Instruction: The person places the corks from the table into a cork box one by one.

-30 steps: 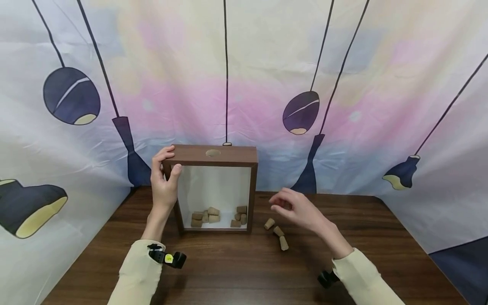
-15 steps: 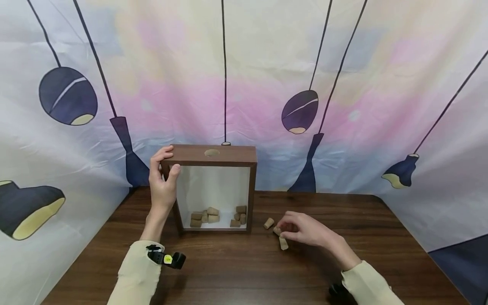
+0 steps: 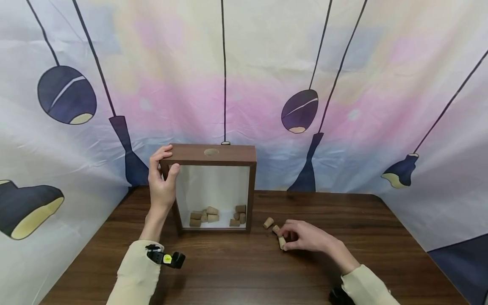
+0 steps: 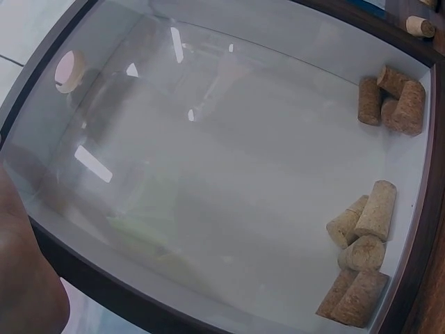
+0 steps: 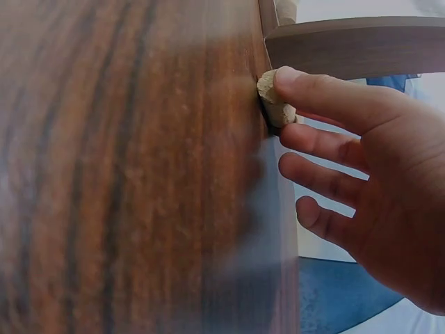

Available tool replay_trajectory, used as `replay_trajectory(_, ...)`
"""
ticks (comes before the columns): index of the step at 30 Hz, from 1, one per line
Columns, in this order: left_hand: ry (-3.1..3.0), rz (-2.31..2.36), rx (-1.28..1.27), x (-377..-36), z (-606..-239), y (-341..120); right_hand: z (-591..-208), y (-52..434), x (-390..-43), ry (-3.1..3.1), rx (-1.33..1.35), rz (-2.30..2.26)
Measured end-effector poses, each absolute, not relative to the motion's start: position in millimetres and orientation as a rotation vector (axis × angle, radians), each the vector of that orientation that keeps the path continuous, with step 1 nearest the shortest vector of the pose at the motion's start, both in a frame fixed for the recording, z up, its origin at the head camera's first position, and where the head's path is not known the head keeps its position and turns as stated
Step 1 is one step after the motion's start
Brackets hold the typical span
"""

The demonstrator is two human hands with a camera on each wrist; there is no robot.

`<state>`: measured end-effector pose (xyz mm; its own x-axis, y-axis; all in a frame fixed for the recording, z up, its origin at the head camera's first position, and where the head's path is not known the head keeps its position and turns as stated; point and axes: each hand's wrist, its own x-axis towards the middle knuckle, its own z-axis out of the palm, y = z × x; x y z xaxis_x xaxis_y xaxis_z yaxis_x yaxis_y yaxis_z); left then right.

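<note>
Steadying the wooden shadow box (image 3: 213, 186) is the left hand's (image 3: 162, 186) whole job right now: fingers are wrapped over the top left corner with the thumb on the front edge, which looks like it keeps the frame standing upright on the table (image 3: 236, 271) so it can't tip. There's a round hole (image 3: 211, 152) in the top rail, and a little pile of corks (image 4: 365, 257) already sits at the bottom behind the glass, so that hole is pretty clearly how they got in.

Over on the right, the right hand (image 3: 306, 238) is down on the tabletop with its fingertips pinching one loose cork (image 3: 282, 242); the wrist view shows the index finger pressed on its end. Two more corks (image 3: 268, 223) lie just beside it, near the box's right side, handy for grabbing.
</note>
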<state>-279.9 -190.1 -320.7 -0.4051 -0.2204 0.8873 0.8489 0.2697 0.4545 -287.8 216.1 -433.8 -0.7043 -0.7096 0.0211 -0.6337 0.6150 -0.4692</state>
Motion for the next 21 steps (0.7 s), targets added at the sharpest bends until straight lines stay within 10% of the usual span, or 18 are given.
replay_trajectory(21,-1.54,-1.344,-0.596,-277.2,-319.8,-190.3,-427.4,214.8,-285.1,2.726,-1.167,-0.719)
